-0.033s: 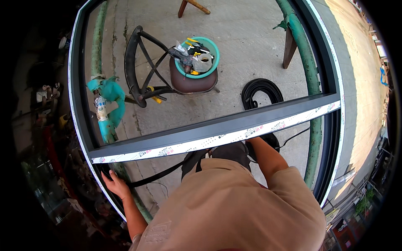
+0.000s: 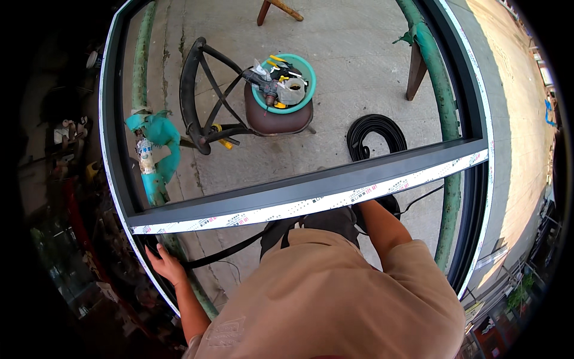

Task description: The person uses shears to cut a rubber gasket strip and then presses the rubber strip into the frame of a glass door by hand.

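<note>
A dark grey metal frame edged with white film lies around me, with a crossbar spanning it just ahead of my body. At the frame's left side my left hand rests against the inner edge, its fingers extended and apart. A black rubber strip runs from beside that hand toward my waist; whether the fingers touch it I cannot tell. My right forearm reaches forward under the crossbar, which hides the right hand.
Green pipes support the frame on both sides, with torn green wrapping at left. Beyond the crossbar, a chair bears a turquoise basin of tools, including a drill. A black coil lies on the concrete floor.
The view has shifted very slightly. Both arms, the strip and the frame otherwise look the same.
</note>
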